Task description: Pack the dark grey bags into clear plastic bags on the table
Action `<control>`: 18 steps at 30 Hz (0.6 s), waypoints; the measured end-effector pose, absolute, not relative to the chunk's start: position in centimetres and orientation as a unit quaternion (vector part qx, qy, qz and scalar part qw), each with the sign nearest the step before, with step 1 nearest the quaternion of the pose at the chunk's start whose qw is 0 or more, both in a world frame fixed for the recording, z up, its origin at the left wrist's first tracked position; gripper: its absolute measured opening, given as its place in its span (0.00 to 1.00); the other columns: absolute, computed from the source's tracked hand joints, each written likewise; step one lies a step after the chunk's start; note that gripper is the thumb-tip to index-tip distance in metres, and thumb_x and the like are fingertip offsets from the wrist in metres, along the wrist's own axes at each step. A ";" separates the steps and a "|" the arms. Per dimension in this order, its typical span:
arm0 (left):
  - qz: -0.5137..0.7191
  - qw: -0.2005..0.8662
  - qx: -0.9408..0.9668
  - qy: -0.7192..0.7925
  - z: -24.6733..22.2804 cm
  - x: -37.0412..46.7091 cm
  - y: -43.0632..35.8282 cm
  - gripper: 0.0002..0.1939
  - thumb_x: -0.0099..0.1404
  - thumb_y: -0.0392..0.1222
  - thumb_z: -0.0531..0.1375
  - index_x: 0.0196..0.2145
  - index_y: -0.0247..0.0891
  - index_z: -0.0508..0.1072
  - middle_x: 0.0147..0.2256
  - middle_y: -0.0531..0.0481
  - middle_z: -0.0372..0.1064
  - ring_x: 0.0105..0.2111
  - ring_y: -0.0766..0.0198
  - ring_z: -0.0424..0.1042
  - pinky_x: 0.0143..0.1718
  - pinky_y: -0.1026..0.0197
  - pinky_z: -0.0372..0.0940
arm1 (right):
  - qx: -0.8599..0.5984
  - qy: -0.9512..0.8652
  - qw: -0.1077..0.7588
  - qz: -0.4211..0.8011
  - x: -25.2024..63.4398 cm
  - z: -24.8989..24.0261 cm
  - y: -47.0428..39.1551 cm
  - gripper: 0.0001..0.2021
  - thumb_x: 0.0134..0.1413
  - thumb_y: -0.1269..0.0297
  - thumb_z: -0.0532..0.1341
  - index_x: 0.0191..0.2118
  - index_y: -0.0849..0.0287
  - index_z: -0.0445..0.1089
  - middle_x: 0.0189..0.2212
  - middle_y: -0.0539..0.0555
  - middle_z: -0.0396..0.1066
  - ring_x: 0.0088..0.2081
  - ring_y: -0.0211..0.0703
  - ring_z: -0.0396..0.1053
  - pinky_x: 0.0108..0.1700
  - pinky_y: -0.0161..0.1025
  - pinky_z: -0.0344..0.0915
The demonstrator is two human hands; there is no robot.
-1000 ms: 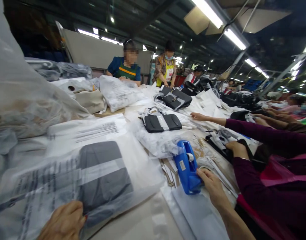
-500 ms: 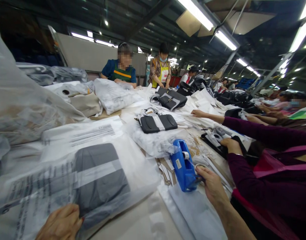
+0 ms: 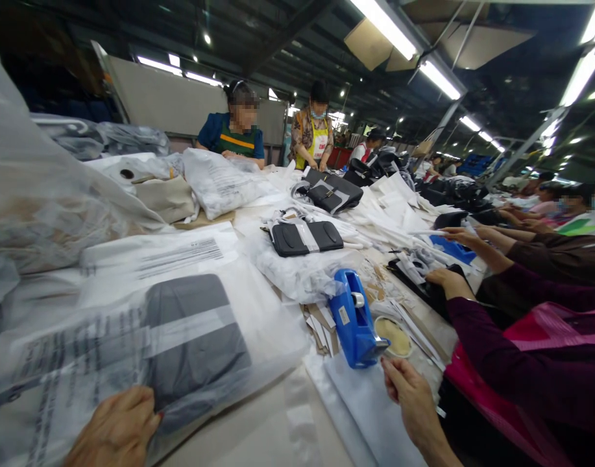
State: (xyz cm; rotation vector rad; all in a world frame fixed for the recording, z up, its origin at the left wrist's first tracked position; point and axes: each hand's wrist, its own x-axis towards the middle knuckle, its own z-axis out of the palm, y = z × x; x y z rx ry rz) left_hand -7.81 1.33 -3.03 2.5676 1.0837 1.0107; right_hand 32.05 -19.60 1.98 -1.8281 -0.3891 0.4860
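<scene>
Here's the blue tape dispenser [image 3: 344, 334]; left of it lies a plastic bag [image 3: 275, 337] with a grey pouch [image 3: 190, 295] inside, left hand [image 3: 115, 425] on it, fingers curled, grip unclear. Right hand [image 3: 416, 399], beside the dispenser's near end, has fingers pinched together, contents unclear.

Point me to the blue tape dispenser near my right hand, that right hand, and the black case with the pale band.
blue tape dispenser [image 3: 352, 338]: head view, side of its body
right hand [image 3: 412, 392]: head view, back of the hand
black case [image 3: 307, 237]: head view, pale band round its middle
</scene>
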 end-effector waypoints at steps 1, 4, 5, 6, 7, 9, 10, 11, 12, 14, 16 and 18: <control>0.328 0.105 0.862 0.372 -2.3 -7.5 1.0 0.11 0.59 0.39 0.49 0.25 0.48 0.69 0.28 0.57 0.69 0.32 0.60 0.67 0.34 0.55 0.64 | -0.794 -0.183 0.543 0.201 32.1 2.1 -20.0 0.20 0.36 0.45 0.63 0.19 0.58 0.62 0.13 0.44 0.56 0.16 0.32 0.53 0.18 0.31 0.51; 0.244 0.158 0.842 0.455 0.6 -6.2 -0.4 0.11 0.57 0.40 0.49 0.21 0.42 0.68 0.26 0.49 0.68 0.30 0.57 0.66 0.34 0.53 0.63 | -0.838 -0.328 0.401 0.170 31.2 2.8 -20.7 0.16 0.43 0.48 0.60 0.22 0.57 0.65 0.14 0.45 0.60 0.18 0.35 0.59 0.22 0.31 0.57; 0.197 0.158 0.833 0.493 1.7 -5.6 -0.8 0.11 0.56 0.38 0.49 0.20 0.40 0.67 0.26 0.47 0.68 0.31 0.56 0.66 0.36 0.52 0.62 | -0.829 -0.401 0.352 0.167 30.5 3.3 -20.4 0.15 0.47 0.49 0.58 0.25 0.56 0.66 0.16 0.46 0.63 0.19 0.35 0.62 0.24 0.31 0.60; 0.174 0.154 0.830 0.507 2.6 -5.1 -1.2 0.10 0.56 0.36 0.49 0.20 0.39 0.67 0.27 0.46 0.68 0.33 0.56 0.66 0.37 0.52 0.61 | -0.803 -0.476 0.312 0.177 29.7 3.9 -19.7 0.14 0.51 0.50 0.56 0.27 0.55 0.66 0.18 0.46 0.65 0.21 0.36 0.64 0.26 0.31 0.61; 0.159 0.150 0.826 0.520 3.2 -4.6 -1.3 0.09 0.56 0.36 0.51 0.21 0.39 0.67 0.28 0.47 0.68 0.33 0.57 0.65 0.38 0.54 0.61 | -0.763 -0.548 0.284 0.194 28.7 4.7 -18.6 0.13 0.54 0.52 0.54 0.29 0.55 0.66 0.21 0.47 0.67 0.23 0.36 0.66 0.27 0.30 0.62; 0.128 0.145 0.817 0.543 4.1 -4.0 -1.5 0.08 0.56 0.32 0.52 0.22 0.38 0.67 0.30 0.48 0.68 0.35 0.58 0.65 0.39 0.55 0.60 | -0.669 -0.669 0.226 0.230 26.0 6.7 -15.7 0.13 0.59 0.56 0.50 0.30 0.55 0.65 0.24 0.48 0.68 0.26 0.36 0.68 0.30 0.30 0.62; 0.117 0.143 0.813 0.552 4.3 -3.8 -1.5 0.08 0.56 0.31 0.52 0.23 0.37 0.68 0.30 0.48 0.68 0.35 0.58 0.64 0.39 0.56 0.59 | -0.627 -0.717 0.195 0.234 24.5 7.8 -14.0 0.13 0.60 0.57 0.48 0.30 0.55 0.64 0.24 0.49 0.68 0.27 0.36 0.68 0.30 0.30 0.61; 0.108 0.143 0.809 0.560 4.4 -3.7 -1.6 0.08 0.56 0.30 0.52 0.23 0.37 0.68 0.30 0.48 0.67 0.35 0.58 0.64 0.39 0.56 0.59 | -0.588 -0.759 0.152 0.235 22.9 8.9 -12.2 0.14 0.61 0.58 0.47 0.29 0.55 0.64 0.23 0.48 0.67 0.26 0.36 0.66 0.29 0.30 0.60; 0.103 0.143 0.806 0.565 4.6 -3.7 -1.7 0.08 0.56 0.29 0.52 0.24 0.36 0.68 0.31 0.47 0.67 0.36 0.58 0.64 0.40 0.56 0.58 | -0.548 -0.795 0.109 0.235 21.4 9.9 -10.4 0.14 0.62 0.59 0.47 0.29 0.56 0.63 0.24 0.49 0.67 0.26 0.36 0.66 0.29 0.31 0.59; 0.099 0.148 0.802 0.570 4.8 -3.6 -1.8 0.09 0.57 0.28 0.52 0.24 0.36 0.68 0.31 0.47 0.67 0.36 0.57 0.63 0.40 0.55 0.58 | -0.466 -0.850 0.043 0.239 18.5 11.3 -6.9 0.13 0.62 0.62 0.48 0.30 0.57 0.64 0.26 0.50 0.68 0.27 0.36 0.66 0.30 0.32 0.57; 0.100 0.154 0.800 0.571 4.9 -3.5 -2.0 0.09 0.57 0.27 0.52 0.25 0.35 0.68 0.31 0.46 0.66 0.36 0.57 0.63 0.39 0.55 0.57 | -0.418 -0.876 -0.022 0.238 16.2 11.6 -3.8 0.10 0.60 0.65 0.50 0.31 0.58 0.65 0.28 0.52 0.70 0.29 0.37 0.67 0.30 0.32 0.56; 0.102 0.157 0.799 0.572 4.9 -3.5 -2.1 0.09 0.57 0.26 0.51 0.25 0.35 0.68 0.31 0.46 0.66 0.36 0.56 0.62 0.39 0.55 0.57 | -0.405 -0.881 -0.069 0.235 14.5 11.0 -1.3 0.07 0.56 0.68 0.54 0.30 0.59 0.68 0.28 0.53 0.71 0.29 0.39 0.67 0.29 0.33 0.54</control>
